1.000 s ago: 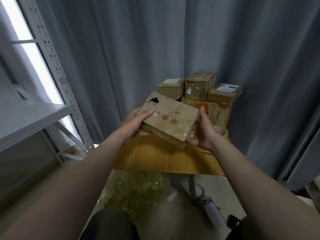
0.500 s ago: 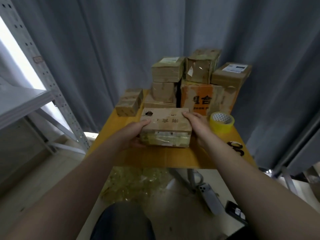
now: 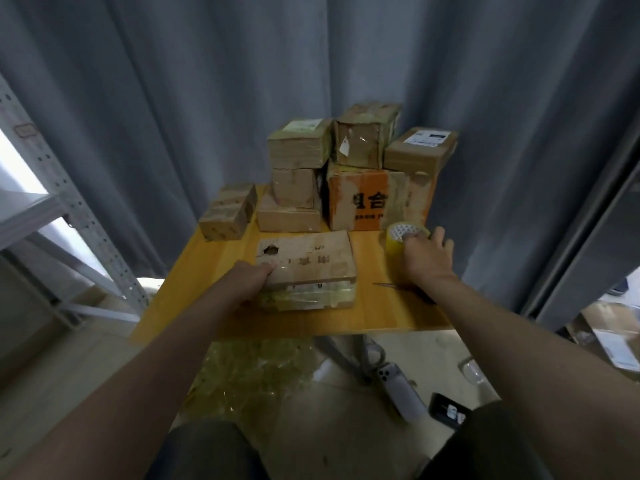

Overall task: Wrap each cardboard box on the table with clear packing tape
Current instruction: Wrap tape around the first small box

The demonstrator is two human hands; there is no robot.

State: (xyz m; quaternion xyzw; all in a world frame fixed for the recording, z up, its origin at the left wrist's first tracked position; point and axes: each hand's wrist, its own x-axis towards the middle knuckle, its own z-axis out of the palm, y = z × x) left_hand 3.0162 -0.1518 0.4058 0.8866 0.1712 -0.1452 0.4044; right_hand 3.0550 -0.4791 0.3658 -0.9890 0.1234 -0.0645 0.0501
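Cardboard, flat and worn, the box (image 3: 306,261) now lies on the yellow table (image 3: 388,310) near its front edge, where half a second ago both hands gripped it. Its left end is clasped by the left hand (image 3: 249,282), thumb pressed on top beside a torn hole. The right hand (image 3: 427,256) has let go and moved right, fingers closing on the roll of tape (image 3: 403,237), which stands just beside the box's far right corner. Behind them a stack of boxes (image 3: 346,171) sits against the grey curtain (image 3: 207,98). Crumpled clear tape (image 3: 249,375) lies on the floor below.
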